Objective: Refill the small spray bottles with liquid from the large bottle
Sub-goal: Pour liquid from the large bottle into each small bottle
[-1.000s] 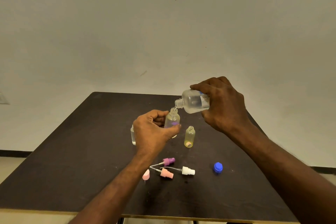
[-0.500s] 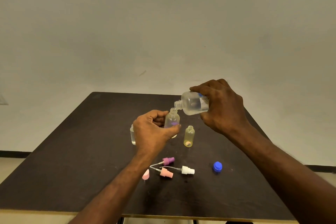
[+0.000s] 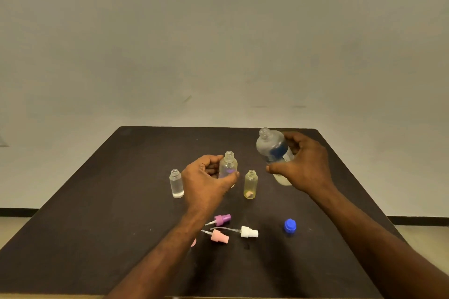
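Note:
My left hand (image 3: 205, 178) grips a small clear spray bottle (image 3: 228, 165), uncapped and upright above the dark table (image 3: 97, 213). My right hand (image 3: 306, 167) holds the large clear bottle (image 3: 273, 150), nearly upright with its open neck at the top and a blue-and-white label. A small yellow bottle (image 3: 250, 184) stands between my hands, open. Another small clear bottle (image 3: 176, 183) stands to the left of my left hand, also open.
Three spray heads lie near the front: purple (image 3: 222, 219), pink (image 3: 218, 236) and white (image 3: 249, 232). A blue cap (image 3: 290, 226) lies to their right. A pink cap (image 3: 193, 242) peeks out beside my left forearm. A plain wall stands behind the table.
My right hand has tipped the large bottle back from its pouring tilt to nearly upright and drawn it right, away from the small bottle's neck. My left hand stayed put.

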